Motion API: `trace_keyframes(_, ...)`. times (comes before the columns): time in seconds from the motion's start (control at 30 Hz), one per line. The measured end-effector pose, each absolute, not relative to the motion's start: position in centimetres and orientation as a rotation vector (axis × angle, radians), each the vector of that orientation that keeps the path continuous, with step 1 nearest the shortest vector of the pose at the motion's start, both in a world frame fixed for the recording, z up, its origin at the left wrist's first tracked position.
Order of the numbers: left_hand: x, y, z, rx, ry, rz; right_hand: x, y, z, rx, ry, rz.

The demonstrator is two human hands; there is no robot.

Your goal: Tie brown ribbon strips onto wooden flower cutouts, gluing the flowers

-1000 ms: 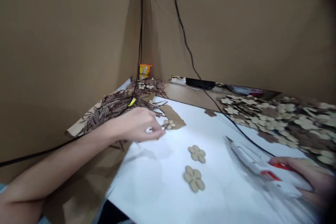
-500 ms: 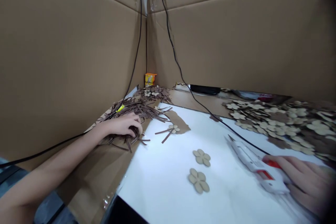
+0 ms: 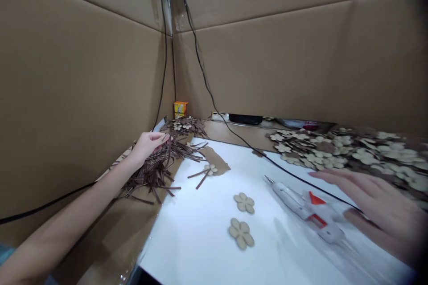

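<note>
Head view: the left hand (image 3: 146, 146) rests at the top edge of a heap of brown strips (image 3: 155, 171), its fingers curled against them; whether they pinch a strip cannot be told. The right hand (image 3: 377, 200) is spread open, its grip apart and empty, just beside a glue gun (image 3: 299, 202) lying on a white sheet (image 3: 187, 240). Two wooden flowers (image 3: 244, 202) lie on the sheet, and a heap of flowers (image 3: 334, 156) spreads beyond it on the right.
</note>
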State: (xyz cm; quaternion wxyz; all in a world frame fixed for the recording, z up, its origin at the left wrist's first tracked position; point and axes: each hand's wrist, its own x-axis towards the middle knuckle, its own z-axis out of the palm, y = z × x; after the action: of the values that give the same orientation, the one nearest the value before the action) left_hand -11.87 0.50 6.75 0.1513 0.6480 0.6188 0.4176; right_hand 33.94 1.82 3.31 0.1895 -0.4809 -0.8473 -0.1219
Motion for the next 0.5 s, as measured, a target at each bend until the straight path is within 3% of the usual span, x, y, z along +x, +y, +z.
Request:
trace_keyframes(0.23, -10.4, 0.6, 8.5, 1.951, 1.883, 1.242, 26.7, -0.9, 6.9, -0.9, -2.649, -0.336)
trace_keyframes(0.5, -8.6, -0.7, 10.6, 2.143, 2.199, 1.302, 20.2, -1.9, 9.0, -0.705, -2.696, -0.118)
